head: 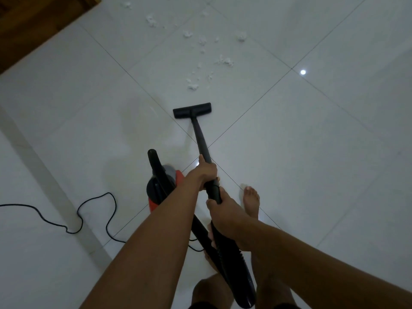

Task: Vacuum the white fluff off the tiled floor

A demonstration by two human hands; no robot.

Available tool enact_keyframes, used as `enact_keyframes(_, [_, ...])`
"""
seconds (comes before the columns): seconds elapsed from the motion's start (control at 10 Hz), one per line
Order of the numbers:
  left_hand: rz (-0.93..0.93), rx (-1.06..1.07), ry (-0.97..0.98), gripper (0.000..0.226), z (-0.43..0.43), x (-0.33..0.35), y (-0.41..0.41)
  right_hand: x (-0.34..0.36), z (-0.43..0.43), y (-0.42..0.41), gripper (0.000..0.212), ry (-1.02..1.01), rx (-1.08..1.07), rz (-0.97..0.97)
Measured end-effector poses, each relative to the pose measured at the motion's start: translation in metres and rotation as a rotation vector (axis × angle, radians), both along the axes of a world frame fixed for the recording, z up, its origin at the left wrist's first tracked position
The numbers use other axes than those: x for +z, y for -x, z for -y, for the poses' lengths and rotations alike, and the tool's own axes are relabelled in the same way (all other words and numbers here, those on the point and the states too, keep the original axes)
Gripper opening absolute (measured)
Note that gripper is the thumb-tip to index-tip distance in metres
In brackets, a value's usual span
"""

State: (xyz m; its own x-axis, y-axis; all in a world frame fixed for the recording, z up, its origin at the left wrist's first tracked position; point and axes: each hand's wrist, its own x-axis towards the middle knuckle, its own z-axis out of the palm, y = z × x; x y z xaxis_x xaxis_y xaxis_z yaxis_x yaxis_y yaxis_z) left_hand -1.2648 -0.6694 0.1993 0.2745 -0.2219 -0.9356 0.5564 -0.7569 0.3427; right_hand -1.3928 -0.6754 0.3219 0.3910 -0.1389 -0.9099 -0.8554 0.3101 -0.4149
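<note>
Observed: left hand [206,171] and right hand [225,210] both grip the black wand [200,137], fingers curled round it, left hand ahead of right. The floor head [192,110] lies flat on the tiled floor [312,152], just short of the nearest white fluff [193,86]. The rest of the fluff is scattered further ahead.

Recommendation: push the head forward slowly in straight, overlapping passes and keep it flat, since fast strokes would likely scatter light tufts. Keep an eye on the cord [108,193] trailing to the left of the canister [156,188].
</note>
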Motion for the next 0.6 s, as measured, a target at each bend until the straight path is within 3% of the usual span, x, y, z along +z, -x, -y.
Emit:
enact_keyframes(0.4, [0.013,-0.057,0.025,0.077,0.02,-0.005,-0.026,-0.005,0.016,-0.022,0.049,0.017,-0.033,0.025])
enact_keyframes(0.6, [0.009,-0.034,0.03,0.077,0.047,-0.011,-0.047,-0.003,0.051,-0.042,0.048,0.241,0.071,0.043])
